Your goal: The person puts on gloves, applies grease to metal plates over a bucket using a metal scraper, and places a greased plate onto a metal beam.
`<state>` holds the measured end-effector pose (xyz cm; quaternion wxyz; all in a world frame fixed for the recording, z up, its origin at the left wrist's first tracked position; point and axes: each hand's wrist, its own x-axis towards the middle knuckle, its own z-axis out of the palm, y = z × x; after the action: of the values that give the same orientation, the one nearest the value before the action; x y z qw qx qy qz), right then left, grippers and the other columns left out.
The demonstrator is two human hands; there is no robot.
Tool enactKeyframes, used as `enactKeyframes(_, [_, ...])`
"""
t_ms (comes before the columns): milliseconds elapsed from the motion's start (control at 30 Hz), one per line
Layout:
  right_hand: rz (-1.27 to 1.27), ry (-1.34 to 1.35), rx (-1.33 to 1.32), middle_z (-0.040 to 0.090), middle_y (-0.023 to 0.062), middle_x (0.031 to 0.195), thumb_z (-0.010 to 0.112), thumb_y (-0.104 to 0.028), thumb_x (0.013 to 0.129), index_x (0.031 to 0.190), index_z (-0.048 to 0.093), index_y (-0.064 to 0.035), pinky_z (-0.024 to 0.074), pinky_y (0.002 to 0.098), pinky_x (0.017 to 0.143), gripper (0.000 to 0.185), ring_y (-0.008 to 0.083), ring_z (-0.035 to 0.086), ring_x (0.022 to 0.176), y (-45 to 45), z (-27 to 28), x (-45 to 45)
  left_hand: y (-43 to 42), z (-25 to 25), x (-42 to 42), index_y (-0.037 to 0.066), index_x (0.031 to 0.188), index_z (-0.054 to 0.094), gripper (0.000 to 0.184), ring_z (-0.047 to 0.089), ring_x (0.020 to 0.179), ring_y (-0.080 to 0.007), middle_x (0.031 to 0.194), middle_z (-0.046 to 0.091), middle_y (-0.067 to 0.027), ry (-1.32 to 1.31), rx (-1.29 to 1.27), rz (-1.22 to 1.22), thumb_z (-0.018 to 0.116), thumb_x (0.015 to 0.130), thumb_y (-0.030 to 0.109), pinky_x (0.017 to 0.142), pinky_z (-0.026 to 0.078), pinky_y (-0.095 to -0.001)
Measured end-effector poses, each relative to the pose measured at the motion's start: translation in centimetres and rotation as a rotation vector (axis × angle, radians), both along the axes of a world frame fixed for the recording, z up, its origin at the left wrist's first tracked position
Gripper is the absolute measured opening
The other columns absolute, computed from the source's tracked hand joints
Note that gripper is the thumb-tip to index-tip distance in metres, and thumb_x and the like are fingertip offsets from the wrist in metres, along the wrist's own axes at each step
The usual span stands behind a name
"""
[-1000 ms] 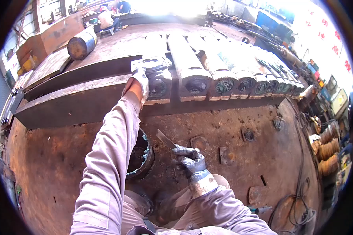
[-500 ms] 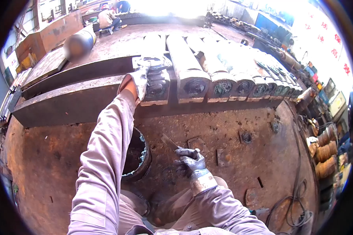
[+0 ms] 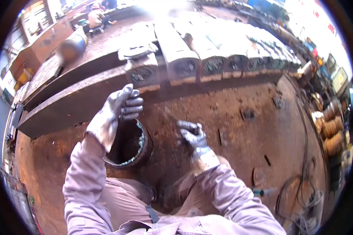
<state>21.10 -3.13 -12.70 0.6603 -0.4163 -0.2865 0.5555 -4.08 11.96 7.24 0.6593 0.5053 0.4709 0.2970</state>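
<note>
My left hand [image 3: 121, 107], in a grey-stained glove, is held over the near edge of the row of cylinders. Its fingers are stretched and slightly apart, with nothing visible in them. Just below it stands a dark bucket [image 3: 146, 149], its rim smeared with blue-green grease. My right hand [image 3: 193, 135], gloved too, is closed around a thin flat scraper [image 3: 169, 114] pointing up and left; motion blurs its blade. The closest cylinder end [image 3: 142, 75] lies beyond my left hand, with a ring-shaped metal part [image 3: 135, 51] on top.
Several metal cylinders [image 3: 184, 66] lie side by side along a steel beam [image 3: 72, 98]. Small metal plates [image 3: 248, 114] rest on the rusty floor [image 3: 59, 168]. Cables [image 3: 298, 196] coil at lower right. A drum [image 3: 72, 45] and a seated person [image 3: 96, 19] are farther back.
My left hand has come off the nearest cylinder end and drawn back above the bucket. My right hand keeps the scraper, about where it was. The view has tilted slightly.
</note>
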Motion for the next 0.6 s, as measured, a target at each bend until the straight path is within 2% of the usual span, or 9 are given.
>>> enactKeyframes(100, [0.039,0.237,0.222,0.065,0.0107,0.137,0.070,0.002,0.097,0.146,0.056,-0.0016,0.0632,0.0364,0.090,0.050,0.0200,0.071,0.109,0.2,3.9,-2.2,-7.2,-6.3,0.5,0.007,0.147,0.054,0.060,0.068,0.102,-0.0189,0.128,0.067,-0.0120,0.010,0.296,-0.236,0.076,0.098,0.034,0.088,0.058,-0.0336])
enactKeyframes(167, [0.081,0.327,0.249,0.064,0.0105,0.135,0.075,0.000,0.095,0.149,0.053,-0.0014,0.0572,0.0362,0.102,0.058,0.0203,0.067,0.115,0.0,5.5,-6.3,-11.8,-6.3,1.7,0.005,0.157,0.043,0.078,0.065,0.118,-0.0228,0.135,0.065,-0.0139,0.568,0.617,-0.400,0.080,0.093,0.031,0.104,0.051,-0.0356])
enactKeyframes(200, [0.163,0.281,0.338,0.065,0.0092,0.131,0.077,-0.001,0.094,0.148,0.053,-0.0011,0.0550,0.0351,0.104,0.060,0.0197,0.066,0.114,-0.1,5.9,-8.4,-13.0,-6.2,2.7,0.010,0.155,0.046,0.073,0.061,0.127,-0.0305,0.141,0.060,-0.0203,0.945,0.394,-0.348,0.079,0.093,0.029,0.108,0.049,-0.0378])
enactKeyframes(267, [0.226,0.076,0.462,0.065,0.0066,0.125,0.080,-0.003,0.092,0.148,0.054,-0.0005,0.0524,0.0341,0.106,0.062,0.0182,0.065,0.113,-1.8,6.6,-10.9,-11.1,-15.2,-2.8,0.010,0.151,0.047,0.050,0.062,0.122,-0.0303,0.134,0.062,-0.0185,0.478,0.830,-0.482,0.058,0.104,0.021,0.105,0.051,-0.0384])
enactKeyframes(333, [0.361,0.166,0.454,0.065,0.0060,0.126,0.083,-0.005,0.089,0.146,0.057,-0.0011,0.0514,0.0354,0.108,0.063,0.0171,0.065,0.114,-2.7,7.2,-11.4,-14.5,-9.6,-3.9,0.010,0.149,0.049,0.045,0.063,0.120,-0.0302,0.131,0.062,-0.0181,-0.124,0.312,-0.259,0.053,0.105,0.019,0.103,0.052,-0.0376])
enactKeyframes(400, [0.495,0.047,0.432,0.062,0.0093,0.140,0.084,-0.007,0.088,0.150,0.054,-0.0059,0.0498,0.0365,0.111,0.069,0.0199,0.061,0.127,-3.0,7.0,-10.4,-14.6,-8.8,-6.7,0.005,0.158,0.038,0.056,0.063,0.125,-0.0318,0.151,0.050,-0.0249,1.148,1.252,-0.626,0.050,0.104,0.015,0.104,0.054,-0.0397])
enactKeyframes(433, [0.519,-0.022,0.496,0.060,0.0102,0.144,0.085,-0.007,0.088,0.152,0.052,-0.0078,0.0494,0.0368,0.112,0.072,0.0209,0.058,0.132,-3.1,7.1,-10.1,-14.9,-9.1,-6.9,0.007,0.156,0.042,0.057,0.069,0.109,-0.0377,0.151,0.051,-0.0270,1.482,0.962,-0.587,0.048,0.099,0.008,0.093,0.059,-0.0457])
enactKeyframes(500, [0.586,0.215,0.263,0.059,0.0100,0.146,0.084,-0.004,0.087,0.153,0.051,-0.0095,0.0500,0.0378,0.113,0.074,0.0212,0.058,0.134,-3.9,7.3,-10.0,-14.2,-9.0,-8.3,0.007,0.154,0.044,0.058,0.070,0.101,-0.0402,0.146,0.053,-0.0284,1.445,0.950,-0.600,0.050,0.096,0.006,0.088,0.059,-0.0490])
enactKeyframes(600, [0.390,-0.097,0.301,0.068,0.0066,0.133,0.085,-0.004,0.087,0.145,0.059,-0.0073,0.0537,0.0344,0.106,0.064,0.0180,0.065,0.119,-1.8,6.7,-8.4,-13.4,-8.4,-9.3,0.007,0.148,0.048,0.056,0.069,0.098,-0.0435,0.135,0.060,-0.0287,1.385,0.978,-0.540,0.053,0.092,0.004,0.086,0.057,-0.0517])
